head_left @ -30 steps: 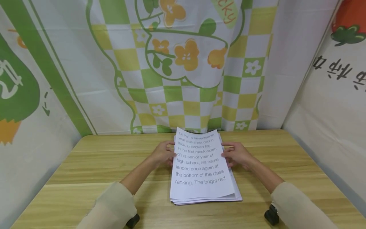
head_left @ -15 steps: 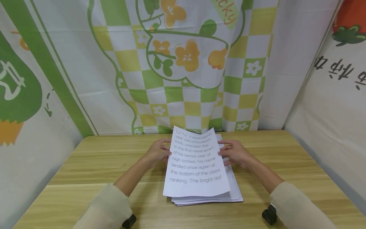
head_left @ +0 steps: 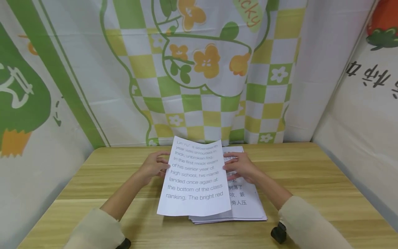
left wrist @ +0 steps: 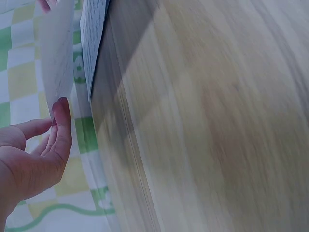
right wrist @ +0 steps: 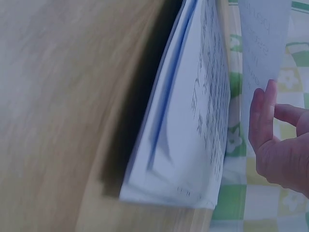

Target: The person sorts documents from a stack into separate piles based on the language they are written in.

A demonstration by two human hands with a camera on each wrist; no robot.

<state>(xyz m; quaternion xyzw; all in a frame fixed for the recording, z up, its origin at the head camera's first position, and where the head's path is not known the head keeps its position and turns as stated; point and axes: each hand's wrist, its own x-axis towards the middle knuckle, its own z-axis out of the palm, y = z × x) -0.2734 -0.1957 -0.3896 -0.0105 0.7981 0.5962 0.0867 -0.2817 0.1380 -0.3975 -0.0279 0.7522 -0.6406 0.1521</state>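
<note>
A printed sheet of paper (head_left: 194, 180) with English text is held up by its two long edges, bowed a little. My left hand (head_left: 153, 167) pinches its left edge between thumb and fingers; the left wrist view shows the same hand (left wrist: 41, 150) at that edge. On the other side my right hand (head_left: 240, 166) pinches the right edge, also seen as a hand (right wrist: 277, 137) in the right wrist view. Below and to the right lies a stack of paper (head_left: 247, 204), its top page in Chinese characters. The held sheet covers the stack's left part and is raised above it.
The wooden table (head_left: 311, 180) stretches to both sides of the paper. Behind it hangs a checkered curtain (head_left: 199, 103), close to the table's back edge. Printed fabric walls (head_left: 351, 117) stand at left and right.
Both hands have lifted the top English sheet from the stack and moved it to the left. The Chinese page beneath has come into view; the stack has stayed in place.
</note>
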